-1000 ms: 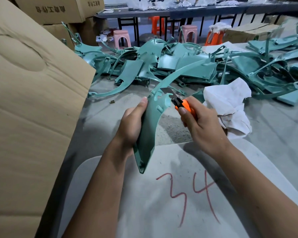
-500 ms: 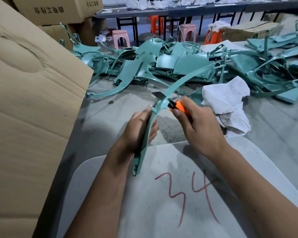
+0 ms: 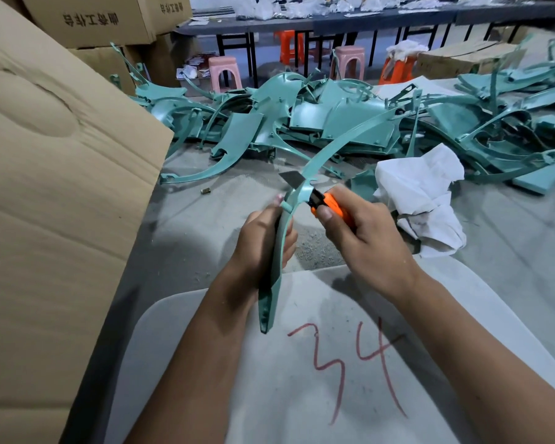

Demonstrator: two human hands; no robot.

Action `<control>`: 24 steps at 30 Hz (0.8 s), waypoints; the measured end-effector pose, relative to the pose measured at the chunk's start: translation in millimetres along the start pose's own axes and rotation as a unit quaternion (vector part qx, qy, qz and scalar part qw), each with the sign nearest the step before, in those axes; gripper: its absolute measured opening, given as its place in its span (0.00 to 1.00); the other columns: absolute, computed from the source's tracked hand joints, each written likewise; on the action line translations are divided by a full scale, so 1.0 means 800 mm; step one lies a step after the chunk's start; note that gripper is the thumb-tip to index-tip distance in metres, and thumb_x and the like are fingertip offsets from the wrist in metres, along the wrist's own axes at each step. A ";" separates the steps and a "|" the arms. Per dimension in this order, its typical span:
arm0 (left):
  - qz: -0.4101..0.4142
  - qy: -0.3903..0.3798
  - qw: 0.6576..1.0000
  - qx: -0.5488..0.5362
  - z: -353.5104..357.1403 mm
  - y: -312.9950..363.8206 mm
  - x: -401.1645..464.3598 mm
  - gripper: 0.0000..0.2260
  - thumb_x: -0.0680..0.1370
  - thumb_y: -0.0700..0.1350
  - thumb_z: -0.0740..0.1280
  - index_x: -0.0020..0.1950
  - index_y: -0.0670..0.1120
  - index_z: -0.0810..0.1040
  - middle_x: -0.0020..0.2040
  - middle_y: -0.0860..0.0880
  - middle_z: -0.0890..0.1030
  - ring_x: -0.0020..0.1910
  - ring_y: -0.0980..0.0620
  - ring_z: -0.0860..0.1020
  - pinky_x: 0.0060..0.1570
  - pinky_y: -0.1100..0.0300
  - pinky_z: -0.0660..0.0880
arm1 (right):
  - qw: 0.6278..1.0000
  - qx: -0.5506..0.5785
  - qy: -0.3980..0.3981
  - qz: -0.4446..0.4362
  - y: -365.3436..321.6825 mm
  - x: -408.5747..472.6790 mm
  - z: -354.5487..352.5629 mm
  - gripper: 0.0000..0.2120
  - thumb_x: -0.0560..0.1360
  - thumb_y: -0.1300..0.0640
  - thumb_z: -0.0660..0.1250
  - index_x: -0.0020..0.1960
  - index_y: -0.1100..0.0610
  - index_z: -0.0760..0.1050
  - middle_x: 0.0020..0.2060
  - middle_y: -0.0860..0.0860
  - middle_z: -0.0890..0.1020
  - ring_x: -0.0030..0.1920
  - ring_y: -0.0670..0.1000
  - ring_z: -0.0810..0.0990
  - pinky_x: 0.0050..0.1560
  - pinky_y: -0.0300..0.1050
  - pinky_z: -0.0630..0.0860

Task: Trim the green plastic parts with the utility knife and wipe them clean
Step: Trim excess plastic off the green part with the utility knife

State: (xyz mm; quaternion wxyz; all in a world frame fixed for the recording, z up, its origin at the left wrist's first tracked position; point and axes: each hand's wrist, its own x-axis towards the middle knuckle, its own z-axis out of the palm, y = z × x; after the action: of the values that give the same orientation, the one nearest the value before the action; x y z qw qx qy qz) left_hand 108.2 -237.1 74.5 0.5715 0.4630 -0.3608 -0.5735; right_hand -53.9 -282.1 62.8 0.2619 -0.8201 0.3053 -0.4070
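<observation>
Two hands, left hand [image 3: 259, 248], right hand [image 3: 364, 238], one knife [image 3: 321, 200], one green part [image 3: 281, 248]

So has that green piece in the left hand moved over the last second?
Yes. The green part has turned from face-on to edge-on, its lower tip now nearer the red 34.

One head-worn view looks forward and down, close over the white board [image 3: 302, 395] marked 34, green parts pile [image 3: 334, 123] beyond it.

Cardboard sheet [image 3: 55, 187] left, rag [image 3: 420, 200] right, parts heap [image 3: 334, 123] behind both.
</observation>
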 end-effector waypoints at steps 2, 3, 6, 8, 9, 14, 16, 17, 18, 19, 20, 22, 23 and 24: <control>0.007 -0.001 1.000 -0.016 0.002 0.003 -0.004 0.20 0.87 0.43 0.45 0.35 0.44 0.60 0.20 0.49 0.59 0.16 0.57 0.59 0.17 0.66 0.56 | 0.996 0.076 -0.037 0.007 -0.001 0.000 -0.005 0.13 0.85 0.48 0.61 0.47 0.56 0.73 0.31 0.49 0.74 0.31 0.54 0.72 0.32 0.56 0.71; 0.013 0.007 1.000 -0.008 0.003 0.003 -0.005 0.21 0.87 0.45 0.46 0.34 0.44 0.60 0.20 0.49 0.60 0.16 0.57 0.59 0.18 0.66 0.55 | 0.995 0.093 -0.040 0.017 -0.001 -0.001 -0.007 0.13 0.84 0.47 0.61 0.47 0.55 0.74 0.31 0.48 0.74 0.31 0.54 0.71 0.32 0.56 0.71; 0.019 0.001 1.000 0.018 0.002 0.001 -0.002 0.20 0.86 0.43 0.45 0.35 0.45 0.59 0.20 0.51 0.60 0.17 0.57 0.59 0.21 0.65 0.53 | 1.000 0.003 0.015 0.016 0.002 -0.001 -0.005 0.10 0.85 0.47 0.61 0.48 0.49 0.74 0.31 0.49 0.75 0.29 0.55 0.73 0.32 0.59 0.73; 0.013 -0.018 1.000 -0.001 -0.005 0.005 0.002 0.19 0.86 0.42 0.46 0.35 0.45 0.59 0.20 0.50 0.59 0.16 0.57 0.58 0.17 0.68 0.55 | 0.996 -0.072 0.053 0.001 0.002 0.000 0.000 0.11 0.86 0.49 0.60 0.47 0.52 0.72 0.29 0.48 0.75 0.28 0.53 0.73 0.31 0.58 0.73; 0.018 -0.017 1.000 -0.008 -0.011 0.005 0.005 0.19 0.86 0.44 0.46 0.35 0.44 0.59 0.19 0.50 0.59 0.16 0.57 0.58 0.16 0.69 0.56 | 0.994 -0.077 0.073 -0.003 0.002 0.001 0.002 0.12 0.86 0.49 0.60 0.47 0.54 0.71 0.29 0.49 0.74 0.28 0.53 0.73 0.30 0.56 0.72; 0.077 0.063 0.992 0.076 -0.030 -0.009 0.010 0.25 0.87 0.50 0.54 0.30 0.46 0.67 0.20 0.52 0.64 0.17 0.57 0.61 0.18 0.68 0.57 | 0.984 -0.045 0.175 0.003 0.005 0.003 -0.001 0.15 0.87 0.50 0.59 0.44 0.56 0.69 0.28 0.52 0.72 0.28 0.51 0.69 0.29 0.49 0.66; 0.081 0.061 0.992 0.082 -0.031 -0.011 0.012 0.28 0.87 0.51 0.55 0.26 0.49 0.70 0.20 0.53 0.64 0.17 0.57 0.62 0.19 0.68 0.58 | 0.982 -0.064 0.178 0.015 0.008 0.003 0.000 0.14 0.87 0.49 0.59 0.45 0.55 0.69 0.29 0.50 0.72 0.28 0.50 0.69 0.29 0.51 0.66; 0.080 0.053 0.992 0.083 -0.032 -0.011 0.012 0.29 0.87 0.52 0.55 0.24 0.49 0.70 0.20 0.52 0.64 0.17 0.57 0.62 0.19 0.68 0.58 | 0.980 -0.077 0.182 0.021 0.009 0.003 0.000 0.14 0.87 0.49 0.59 0.45 0.55 0.69 0.29 0.49 0.71 0.28 0.49 0.68 0.29 0.49 0.65; 0.080 0.046 0.992 0.085 -0.032 -0.011 0.012 0.29 0.86 0.52 0.55 0.25 0.49 0.70 0.20 0.52 0.64 0.17 0.57 0.62 0.19 0.68 0.58 | 0.977 -0.090 0.190 0.025 0.011 0.004 0.000 0.13 0.87 0.49 0.59 0.45 0.54 0.68 0.28 0.46 0.70 0.28 0.48 0.68 0.29 0.45 0.64; 0.078 0.040 0.992 0.087 -0.031 -0.011 0.011 0.28 0.86 0.53 0.55 0.26 0.49 0.69 0.21 0.52 0.64 0.17 0.57 0.61 0.19 0.68 0.59 | 0.973 -0.104 0.203 0.026 0.012 0.004 0.000 0.13 0.87 0.50 0.59 0.45 0.52 0.67 0.28 0.45 0.69 0.29 0.46 0.68 0.29 0.41 0.62; 0.076 0.032 0.993 0.088 -0.031 -0.011 0.010 0.27 0.86 0.53 0.56 0.27 0.48 0.69 0.21 0.51 0.64 0.18 0.57 0.62 0.19 0.68 0.59 | 0.968 -0.117 0.221 0.027 0.014 0.005 -0.001 0.12 0.87 0.51 0.59 0.45 0.52 0.66 0.28 0.44 0.68 0.29 0.44 0.69 0.29 0.39 0.61; 0.071 0.010 0.994 0.079 -0.029 -0.011 0.007 0.28 0.86 0.52 0.55 0.26 0.49 0.71 0.21 0.52 0.66 0.18 0.58 0.64 0.20 0.68 0.61 | 0.955 -0.140 0.260 0.037 0.017 0.006 -0.003 0.10 0.87 0.52 0.57 0.47 0.51 0.64 0.29 0.42 0.68 0.30 0.41 0.70 0.30 0.37 0.59; 0.068 0.002 0.995 0.076 -0.027 -0.010 0.005 0.30 0.86 0.51 0.54 0.24 0.48 0.71 0.20 0.53 0.67 0.17 0.58 0.64 0.20 0.68 0.62 | 0.948 -0.144 0.279 0.045 0.019 0.006 -0.005 0.08 0.87 0.53 0.57 0.49 0.51 0.64 0.30 0.42 0.69 0.30 0.41 0.70 0.30 0.37 0.58; 0.064 -0.001 0.995 0.077 -0.025 -0.009 0.004 0.31 0.87 0.51 0.54 0.23 0.48 0.72 0.20 0.53 0.68 0.17 0.58 0.65 0.20 0.68 0.62 | 0.942 -0.146 0.296 0.054 0.022 0.007 -0.007 0.06 0.86 0.54 0.56 0.50 0.52 0.66 0.31 0.44 0.70 0.30 0.43 0.70 0.30 0.37 0.58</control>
State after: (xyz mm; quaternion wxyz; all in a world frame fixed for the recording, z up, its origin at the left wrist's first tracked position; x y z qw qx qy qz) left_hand 125.0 -237.7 61.2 0.5697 0.4810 -0.4328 -0.5067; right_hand -60.8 -299.0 56.4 0.0590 -0.6739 0.4692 -0.5677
